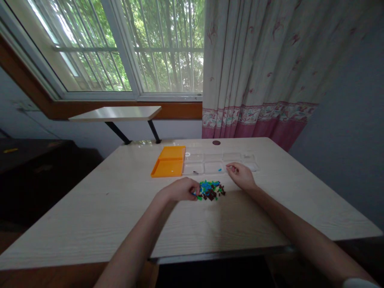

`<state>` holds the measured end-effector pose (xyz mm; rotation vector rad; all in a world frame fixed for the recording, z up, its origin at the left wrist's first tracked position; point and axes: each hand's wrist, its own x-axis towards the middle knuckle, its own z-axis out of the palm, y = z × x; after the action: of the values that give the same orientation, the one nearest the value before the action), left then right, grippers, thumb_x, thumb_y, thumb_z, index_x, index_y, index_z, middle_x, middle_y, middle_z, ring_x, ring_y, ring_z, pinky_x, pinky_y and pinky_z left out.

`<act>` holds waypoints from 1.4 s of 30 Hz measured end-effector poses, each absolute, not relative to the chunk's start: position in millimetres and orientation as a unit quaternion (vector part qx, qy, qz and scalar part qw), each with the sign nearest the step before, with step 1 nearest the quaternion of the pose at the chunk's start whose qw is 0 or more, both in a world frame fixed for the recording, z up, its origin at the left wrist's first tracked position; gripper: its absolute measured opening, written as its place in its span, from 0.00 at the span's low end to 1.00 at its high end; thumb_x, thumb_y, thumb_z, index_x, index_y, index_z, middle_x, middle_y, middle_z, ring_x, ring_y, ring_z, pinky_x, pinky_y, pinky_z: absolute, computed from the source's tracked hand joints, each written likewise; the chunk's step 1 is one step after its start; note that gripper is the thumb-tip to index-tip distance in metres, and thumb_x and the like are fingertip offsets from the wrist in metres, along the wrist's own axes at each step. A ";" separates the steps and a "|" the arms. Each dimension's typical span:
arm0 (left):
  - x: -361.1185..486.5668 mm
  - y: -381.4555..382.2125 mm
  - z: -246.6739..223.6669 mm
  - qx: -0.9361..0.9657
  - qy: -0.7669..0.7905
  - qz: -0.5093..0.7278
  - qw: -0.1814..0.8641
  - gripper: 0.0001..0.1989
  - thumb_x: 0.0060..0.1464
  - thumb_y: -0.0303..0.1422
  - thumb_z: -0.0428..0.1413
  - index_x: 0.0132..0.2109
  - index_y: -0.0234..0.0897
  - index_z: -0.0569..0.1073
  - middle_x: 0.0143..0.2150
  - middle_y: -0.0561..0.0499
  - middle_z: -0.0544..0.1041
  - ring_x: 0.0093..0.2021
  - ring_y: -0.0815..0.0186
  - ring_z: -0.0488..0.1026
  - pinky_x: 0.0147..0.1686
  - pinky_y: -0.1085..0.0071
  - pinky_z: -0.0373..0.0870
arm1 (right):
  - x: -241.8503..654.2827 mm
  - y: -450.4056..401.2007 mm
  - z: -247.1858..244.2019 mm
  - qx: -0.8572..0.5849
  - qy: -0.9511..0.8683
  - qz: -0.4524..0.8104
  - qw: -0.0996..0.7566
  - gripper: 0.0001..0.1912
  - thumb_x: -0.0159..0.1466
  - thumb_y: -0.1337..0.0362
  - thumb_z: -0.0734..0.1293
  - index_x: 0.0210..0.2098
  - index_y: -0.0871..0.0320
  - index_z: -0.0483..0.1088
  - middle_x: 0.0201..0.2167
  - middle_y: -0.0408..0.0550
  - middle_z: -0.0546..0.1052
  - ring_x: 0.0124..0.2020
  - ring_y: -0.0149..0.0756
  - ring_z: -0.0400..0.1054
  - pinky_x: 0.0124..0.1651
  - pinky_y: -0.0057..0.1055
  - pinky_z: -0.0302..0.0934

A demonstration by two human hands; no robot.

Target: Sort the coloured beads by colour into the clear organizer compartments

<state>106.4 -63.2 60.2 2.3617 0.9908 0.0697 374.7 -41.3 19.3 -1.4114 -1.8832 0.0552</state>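
My left hand (pixel 183 189) is at the left edge of the pile of small pieces (pixel 212 192) on the bench (pixel 120 224), its fingers curled in against the pieces; I cannot tell whether they grip 1. My right hand (pixel 243 176), fingertips drawn together, is over the near row of the clear tray (pixel 213 163), just right of 1 blue piece (pixel 220 170) there. Whether those fingers hold anything, I cannot tell.
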 end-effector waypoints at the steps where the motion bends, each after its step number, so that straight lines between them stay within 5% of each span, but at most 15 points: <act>1: 106.6 -63.4 60.4 0.883 0.373 0.027 0.283 0.07 0.41 0.29 0.56 0.32 0.35 0.73 0.24 0.57 0.66 0.23 0.74 0.59 0.23 0.79 0.54 | 374.3 -43.6 20.1 -0.550 -0.742 0.027 0.383 0.11 0.58 0.60 0.60 0.34 0.58 0.71 0.22 0.42 0.71 0.23 0.30 0.63 0.26 0.25 0.55; 13: 108.5 -64.0 57.6 0.872 0.363 0.079 0.320 0.08 0.45 0.24 0.47 0.31 0.32 0.71 0.23 0.55 0.67 0.23 0.75 0.59 0.23 0.80 0.55 | 357.7 -63.5 20.7 -0.462 -0.811 0.059 0.354 0.09 0.59 0.63 0.60 0.34 0.57 0.71 0.26 0.45 0.74 0.26 0.30 0.66 0.31 0.25 0.59; 20: 122.9 -71.5 62.2 0.853 0.343 0.145 0.366 0.09 0.55 0.32 0.45 0.32 0.33 0.65 0.26 0.53 0.67 0.26 0.73 0.61 0.26 0.78 0.59 | 339.6 -85.8 27.9 -0.358 -0.875 0.034 0.324 0.12 0.59 0.59 0.62 0.41 0.54 0.70 0.26 0.43 0.74 0.26 0.29 0.67 0.32 0.24 0.58; 31: 131.6 -77.0 60.4 0.798 0.309 0.175 0.487 0.13 0.58 0.37 0.42 0.36 0.32 0.64 0.33 0.47 0.73 0.32 0.70 0.69 0.31 0.74 0.65 | 336.3 -87.0 23.1 -0.352 -0.870 0.000 0.344 0.09 0.59 0.59 0.63 0.35 0.55 0.71 0.25 0.43 0.75 0.25 0.28 0.67 0.31 0.25 0.56; 36: 128.4 -72.9 62.9 0.835 0.337 0.181 0.396 0.14 0.58 0.38 0.42 0.35 0.32 0.66 0.31 0.49 0.71 0.31 0.70 0.66 0.31 0.75 0.63 | 338.6 -83.7 24.6 -0.352 -0.865 -0.012 0.356 0.08 0.59 0.60 0.62 0.34 0.55 0.72 0.25 0.43 0.75 0.25 0.28 0.67 0.31 0.24 0.57; 42: 106.2 -61.8 62.9 0.856 0.401 0.159 0.284 0.10 0.52 0.36 0.47 0.31 0.33 0.66 0.25 0.54 0.65 0.26 0.73 0.61 0.25 0.78 0.57 | 362.9 -70.2 35.1 -0.402 -0.785 -0.054 0.469 0.08 0.59 0.61 0.63 0.34 0.57 0.72 0.21 0.43 0.72 0.21 0.27 0.63 0.27 0.24 0.57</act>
<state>106.2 -61.8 62.9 2.2898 1.0736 0.4267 362.9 -70.2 35.1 -0.9859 -1.9238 -0.1322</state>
